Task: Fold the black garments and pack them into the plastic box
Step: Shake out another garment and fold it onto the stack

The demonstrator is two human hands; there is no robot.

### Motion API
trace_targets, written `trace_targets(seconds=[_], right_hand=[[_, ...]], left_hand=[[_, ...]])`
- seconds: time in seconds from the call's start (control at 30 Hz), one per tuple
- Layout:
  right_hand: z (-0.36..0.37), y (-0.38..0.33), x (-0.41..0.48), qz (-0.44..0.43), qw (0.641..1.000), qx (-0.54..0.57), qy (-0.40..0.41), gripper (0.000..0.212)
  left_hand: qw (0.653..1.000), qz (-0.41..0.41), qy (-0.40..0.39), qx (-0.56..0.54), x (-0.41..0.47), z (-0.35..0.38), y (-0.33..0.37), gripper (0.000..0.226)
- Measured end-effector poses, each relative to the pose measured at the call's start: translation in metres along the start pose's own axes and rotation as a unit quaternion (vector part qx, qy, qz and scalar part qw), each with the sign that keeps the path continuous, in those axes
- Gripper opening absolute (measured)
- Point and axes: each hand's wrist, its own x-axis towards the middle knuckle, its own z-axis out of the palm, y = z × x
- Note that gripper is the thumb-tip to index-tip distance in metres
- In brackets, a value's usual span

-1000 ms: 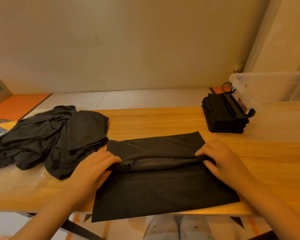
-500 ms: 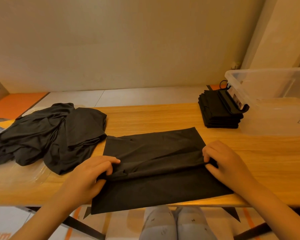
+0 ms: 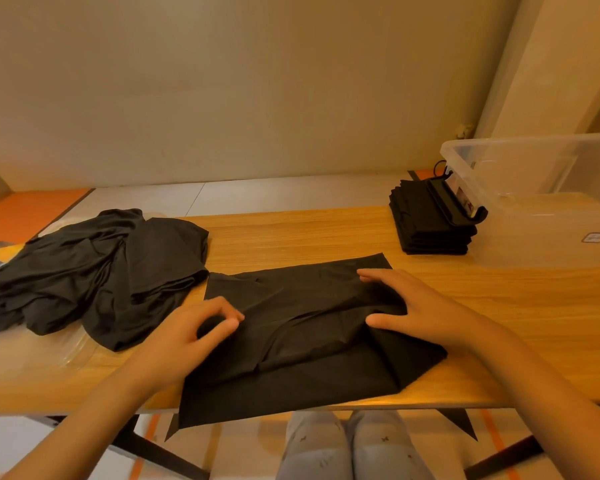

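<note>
You are folding a flat black fabric garment (image 3: pixel 309 344) at the middle of the near edge of the pale wooden bench (image 3: pixel 291 233), one layer doubled over another in soft creases, its hem overhanging. Your left hand (image 3: pixel 187 337) is pinching the fold's left end between thumb and forefinger, seemingly to straighten it, while your right hand (image 3: pixel 426 306) is lying open, pressing the right end flat. A crumpled heap of black garments (image 3: pixel 101 268) is waiting at the left end, a neat stack of folded ones (image 3: pixel 426 233) beside the clear plastic box (image 3: pixel 541 188) at the right end.
</note>
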Motion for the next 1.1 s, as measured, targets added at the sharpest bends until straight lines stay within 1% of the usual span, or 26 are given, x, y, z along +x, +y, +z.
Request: trace_targets(seconds=[0.07, 0.1, 0.17, 0.2, 0.27, 0.37, 0.43, 0.53, 0.57, 0.63, 0.7, 0.77, 0.83, 0.93, 1.03, 1.1], right_hand=[[0.003, -0.002, 0.007, -0.013, 0.999, -0.029, -0.008, 0.069], [0.004, 0.0, 0.007, -0.023, 0.999, -0.037, -0.005, 0.065], [0.005, 0.007, 0.003, -0.052, 0.998, -0.04, 0.006, 0.048], [0.005, 0.011, -0.001, -0.06, 0.998, -0.031, 0.005, 0.04], [0.0, 0.017, -0.007, -0.05, 0.999, 0.014, -0.007, 0.026], [-0.013, 0.023, -0.008, -0.026, 0.997, 0.067, -0.023, 0.016], [-0.023, 0.023, -0.002, -0.007, 0.997, 0.074, -0.018, 0.014], [-0.031, 0.018, 0.016, 0.024, 0.99, 0.131, 0.036, 0.011], [-0.03, 0.017, 0.025, 0.033, 0.99, 0.122, 0.057, 0.011], [-0.022, 0.017, 0.043, 0.058, 0.994, 0.051, 0.073, 0.009], [-0.014, 0.018, 0.057, 0.083, 0.994, -0.017, 0.063, 0.013], [-0.009, 0.018, 0.065, 0.088, 0.993, -0.053, 0.052, 0.009], [-0.008, 0.019, 0.067, 0.09, 0.993, -0.061, 0.054, 0.004], [-0.009, 0.024, 0.064, 0.106, 0.99, -0.06, 0.073, 0.005], [-0.007, 0.024, 0.063, 0.119, 0.988, -0.06, 0.081, 0.009], [-0.004, 0.021, 0.064, 0.123, 0.988, -0.054, 0.083, 0.016]], left_hand=[[0.999, -0.014, 0.009, 0.045, 0.02, 0.003, -0.011, 0.013], [0.998, -0.017, 0.011, 0.06, 0.031, 0.004, -0.016, 0.013], [0.996, -0.008, 0.017, 0.089, 0.049, 0.007, -0.022, 0.02], [0.995, 0.001, 0.018, 0.102, 0.056, 0.007, -0.024, 0.023], [0.992, 0.011, 0.017, 0.121, 0.069, 0.007, -0.026, 0.024], [0.988, 0.011, 0.004, 0.156, 0.082, 0.007, -0.03, 0.026], [0.985, 0.002, -0.008, 0.174, 0.088, 0.007, -0.034, 0.027], [0.982, -0.013, -0.008, 0.187, 0.092, 0.005, -0.04, 0.024], [0.981, -0.014, -0.004, 0.191, 0.092, 0.004, -0.041, 0.02], [0.98, -0.009, 0.003, 0.196, 0.093, 0.003, -0.042, 0.011], [0.981, -0.005, 0.004, 0.195, 0.095, 0.003, -0.042, 0.008], [0.981, -0.005, 0.008, 0.192, 0.097, 0.003, -0.041, 0.008], [0.983, -0.012, 0.006, 0.181, 0.097, 0.003, -0.041, 0.007], [0.983, -0.018, 0.003, 0.181, 0.096, 0.001, -0.045, 0.008], [0.982, -0.024, 0.012, 0.187, 0.096, 0.001, -0.05, 0.005], [0.982, -0.03, 0.013, 0.188, 0.097, 0.002, -0.051, 0.004]])
